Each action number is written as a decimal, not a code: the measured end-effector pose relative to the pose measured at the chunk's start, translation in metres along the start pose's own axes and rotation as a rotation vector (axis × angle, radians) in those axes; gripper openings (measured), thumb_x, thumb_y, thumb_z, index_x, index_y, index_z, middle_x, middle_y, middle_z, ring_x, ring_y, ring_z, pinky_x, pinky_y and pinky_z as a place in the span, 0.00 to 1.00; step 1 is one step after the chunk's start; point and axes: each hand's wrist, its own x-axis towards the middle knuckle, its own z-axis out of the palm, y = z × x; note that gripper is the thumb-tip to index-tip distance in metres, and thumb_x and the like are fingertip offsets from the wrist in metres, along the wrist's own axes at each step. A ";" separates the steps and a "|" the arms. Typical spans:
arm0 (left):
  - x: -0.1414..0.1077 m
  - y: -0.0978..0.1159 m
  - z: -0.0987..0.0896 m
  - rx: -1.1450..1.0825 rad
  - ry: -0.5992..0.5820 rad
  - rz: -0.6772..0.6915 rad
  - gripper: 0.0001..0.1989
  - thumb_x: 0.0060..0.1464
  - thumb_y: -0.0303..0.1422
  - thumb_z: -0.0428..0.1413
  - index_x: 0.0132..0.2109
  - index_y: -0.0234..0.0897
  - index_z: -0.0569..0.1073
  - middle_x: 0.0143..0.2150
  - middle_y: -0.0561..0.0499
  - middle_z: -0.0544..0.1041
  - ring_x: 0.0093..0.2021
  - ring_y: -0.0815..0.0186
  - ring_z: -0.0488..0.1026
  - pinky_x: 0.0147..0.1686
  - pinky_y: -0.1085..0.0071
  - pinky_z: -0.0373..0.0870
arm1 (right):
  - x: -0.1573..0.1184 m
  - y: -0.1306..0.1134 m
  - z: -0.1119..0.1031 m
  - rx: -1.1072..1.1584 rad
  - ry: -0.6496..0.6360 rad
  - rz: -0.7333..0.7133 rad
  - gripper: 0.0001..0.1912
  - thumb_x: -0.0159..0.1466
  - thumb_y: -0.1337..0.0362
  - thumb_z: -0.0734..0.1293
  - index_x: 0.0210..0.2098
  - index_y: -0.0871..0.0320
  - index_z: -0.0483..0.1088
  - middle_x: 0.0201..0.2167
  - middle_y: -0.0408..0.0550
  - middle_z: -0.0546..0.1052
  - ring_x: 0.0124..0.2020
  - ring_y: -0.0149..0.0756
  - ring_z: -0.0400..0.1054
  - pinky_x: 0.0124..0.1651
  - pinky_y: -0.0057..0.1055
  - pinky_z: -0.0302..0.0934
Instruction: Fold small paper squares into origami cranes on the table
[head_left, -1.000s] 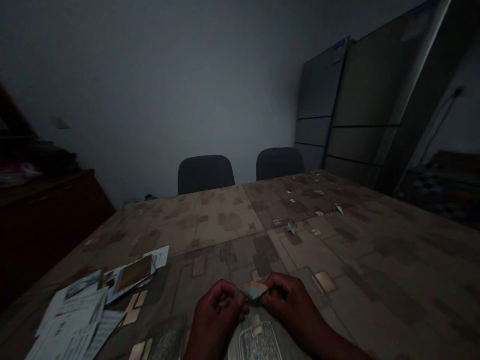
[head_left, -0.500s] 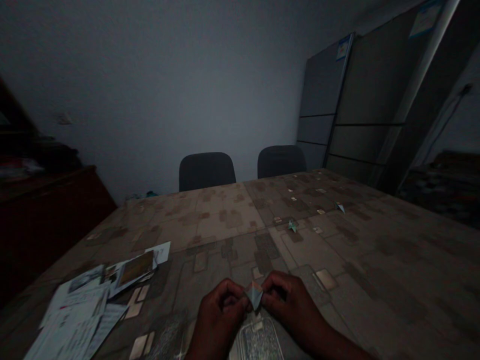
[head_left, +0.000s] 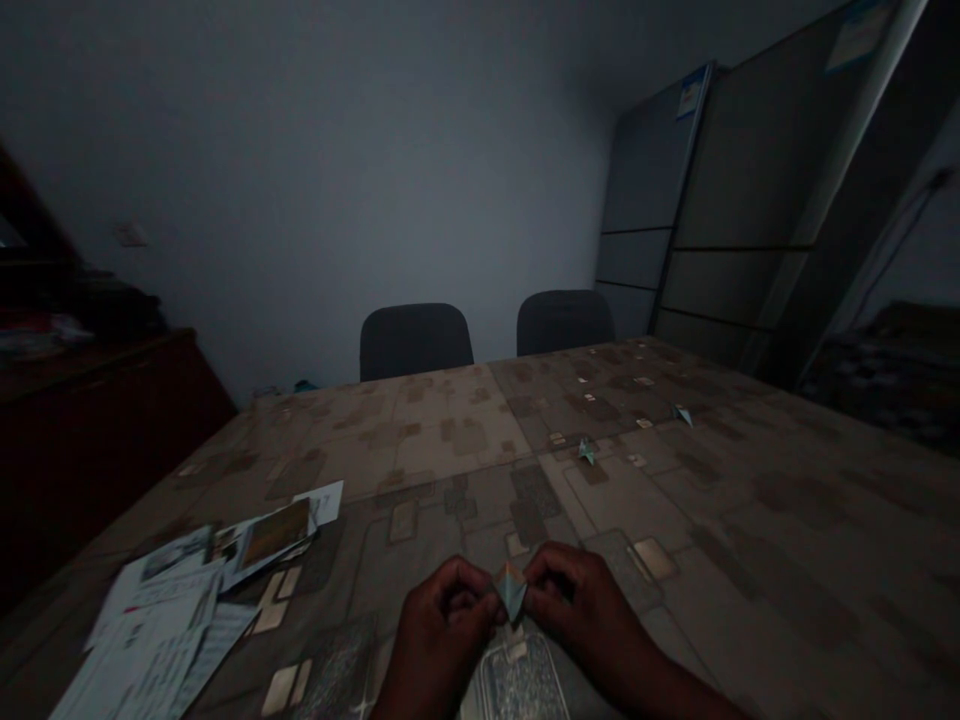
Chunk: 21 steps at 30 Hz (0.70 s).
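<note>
A small folded paper piece, pale green with an orange-brown upper part and a downward point, is held between my two hands just above the table. My left hand pinches its left corner between thumb and forefinger. From the other side, my right hand pinches the right corner in the same way. Farther up the table stands a small green folded paper figure. Beyond it to the right lies another pale folded paper piece.
Loose printed papers and cards lie overlapping at the left of the patterned tablecloth. Two dark chairs stand at the far edge. A reddish-brown cabinet is on the left, and tall panelled doors rise at the back right.
The view has shifted very slightly. Both hands keep their pinch on the folded paper, which shows almost the same shape and place.
</note>
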 end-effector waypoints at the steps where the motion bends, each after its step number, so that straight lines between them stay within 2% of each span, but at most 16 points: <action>1: 0.000 -0.001 -0.001 -0.013 0.004 -0.002 0.06 0.42 0.27 0.60 0.23 0.36 0.70 0.18 0.53 0.75 0.20 0.70 0.68 0.22 0.76 0.60 | 0.000 -0.001 -0.001 0.002 0.000 -0.005 0.05 0.53 0.71 0.65 0.21 0.59 0.68 0.20 0.39 0.65 0.24 0.30 0.59 0.28 0.26 0.50; 7: 0.003 -0.006 -0.005 -0.091 0.027 -0.062 0.08 0.42 0.29 0.62 0.24 0.36 0.70 0.18 0.52 0.77 0.20 0.69 0.70 0.22 0.76 0.63 | 0.002 0.000 -0.005 0.029 0.033 -0.034 0.05 0.55 0.67 0.65 0.23 0.59 0.69 0.21 0.40 0.66 0.24 0.31 0.59 0.28 0.27 0.51; 12: 0.004 -0.006 -0.005 0.005 0.024 -0.026 0.06 0.43 0.29 0.60 0.24 0.36 0.70 0.18 0.53 0.76 0.20 0.69 0.69 0.22 0.77 0.60 | 0.003 0.002 -0.005 0.001 0.049 -0.016 0.05 0.54 0.68 0.67 0.22 0.60 0.70 0.21 0.41 0.68 0.24 0.32 0.61 0.28 0.27 0.52; 15: 0.002 -0.002 -0.004 0.097 0.020 0.013 0.04 0.43 0.29 0.60 0.28 0.36 0.71 0.20 0.56 0.73 0.22 0.69 0.68 0.23 0.77 0.59 | 0.003 0.000 -0.005 -0.032 0.046 -0.024 0.04 0.54 0.69 0.67 0.23 0.60 0.72 0.21 0.41 0.68 0.24 0.32 0.62 0.28 0.27 0.52; 18: 0.000 0.002 -0.004 0.183 0.028 0.023 0.06 0.45 0.32 0.60 0.31 0.36 0.74 0.22 0.58 0.69 0.22 0.70 0.64 0.22 0.77 0.57 | 0.002 -0.001 -0.006 -0.067 0.035 -0.056 0.04 0.52 0.73 0.67 0.22 0.60 0.72 0.21 0.41 0.68 0.25 0.31 0.63 0.29 0.26 0.53; 21: -0.002 0.004 -0.005 0.177 0.033 0.016 0.07 0.45 0.36 0.60 0.29 0.35 0.74 0.21 0.57 0.69 0.22 0.70 0.63 0.22 0.77 0.56 | 0.001 -0.001 -0.006 -0.065 0.039 -0.072 0.05 0.52 0.73 0.67 0.22 0.60 0.71 0.22 0.41 0.68 0.25 0.31 0.63 0.29 0.26 0.53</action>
